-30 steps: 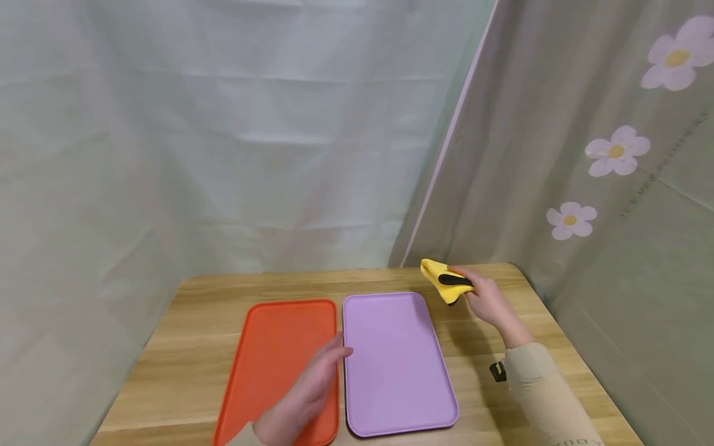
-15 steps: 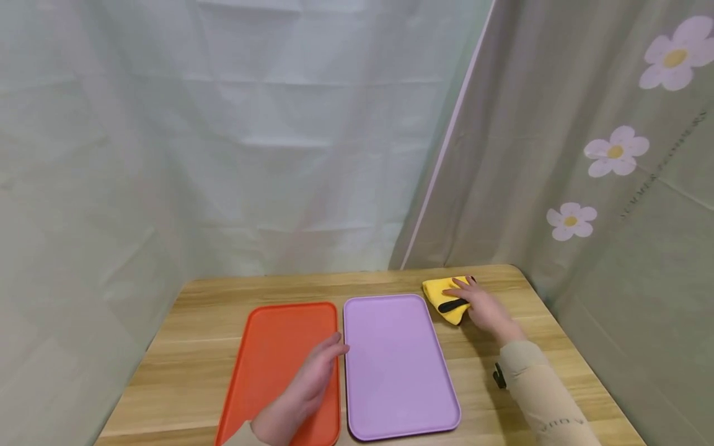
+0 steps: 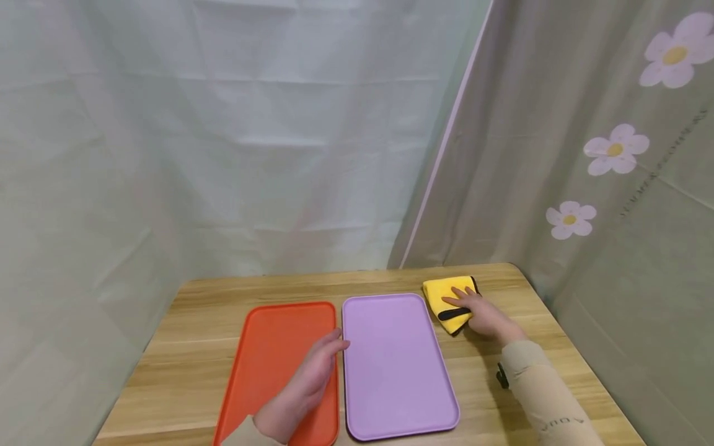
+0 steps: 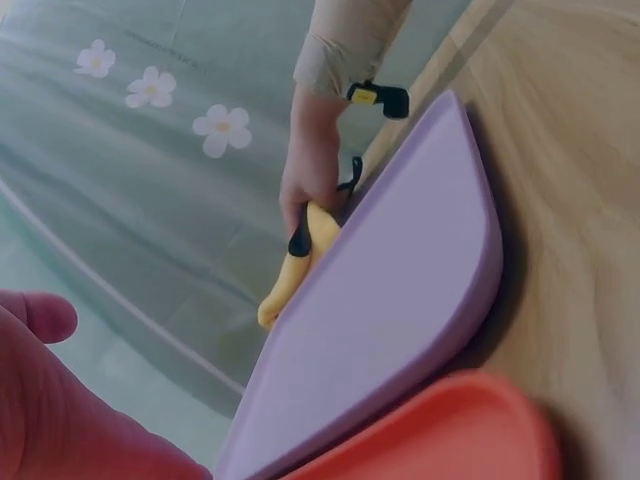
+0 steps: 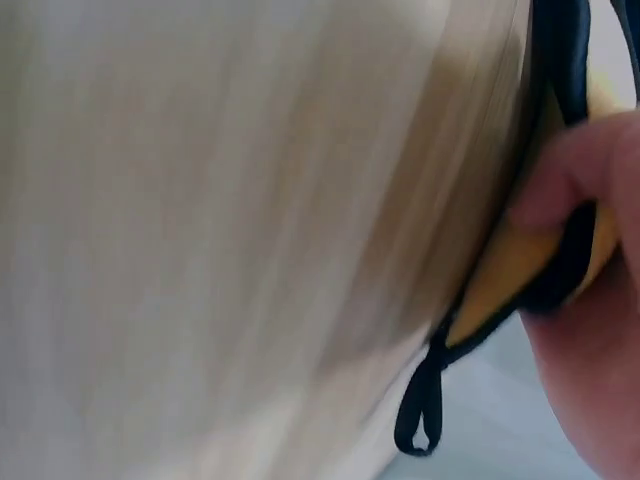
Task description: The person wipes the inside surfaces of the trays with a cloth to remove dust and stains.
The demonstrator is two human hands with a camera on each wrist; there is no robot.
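Note:
A folded yellow cloth (image 3: 440, 290) with black edging lies on the table at the back right in the head view. My right hand (image 3: 484, 314) rests on it with fingers spread over its top. In the right wrist view the thumb (image 5: 560, 180) presses at the cloth's edge, and a black hanging loop (image 5: 422, 400) sticks out from a corner. My left hand (image 3: 312, 378) is over the red tray (image 3: 279, 334), fingers straight and holding nothing, fingertips right at the left rim of the purple tray (image 3: 393, 359).
Both trays stand side by side on the wooden table (image 3: 162, 371). A pale curtain (image 3: 279, 155) hangs behind the table's back edge, and a curtain with printed flowers (image 3: 616, 150) closes the right side. A small black device (image 3: 502, 375) sits at the right sleeve.
The yellow cloth has come down from the air onto the table beside the purple tray. My right hand's fingers have loosened and spread over it. The left hand has barely moved.

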